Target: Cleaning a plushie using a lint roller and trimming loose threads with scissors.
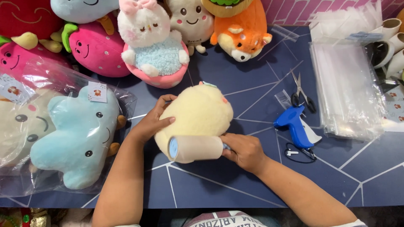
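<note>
Both forearms are reaching in from the near edge over the dark blue table with thin white lines (252, 185). Between them, the right hand (243, 151) is closing around the handle of a lint roller with a pale paper drum and blue end cap (194, 148), pressing it against the near side of a pale yellow, rounded plush toy (197, 115) lying at the table's middle. The left hand (152, 120) is cupping the toy's left side, fingers spread and curled onto the fleece.

Just right of the toy, a blue plastic tagging gun (294, 126) is lying beside small steel scissors with black handles (302, 93). Farther right, a stack of clear plastic bags (347, 90) is resting flat, with white paper cups (389, 44) lying beyond it at the far right edge.

On the left, a clear plastic bag (25, 180) is holding a light blue cloud-shaped plush with a smiling face (80, 138) and a cream plush beside it; a small white square tag (97, 92) is sitting on the blue one's far corner.

Along the far edge, a white bunny plush in a pink cup (153, 46), a pink strawberry plush (99, 50), a cream bread-shaped plush (191, 21) and an orange fox plush (240, 35) are crowding together.
</note>
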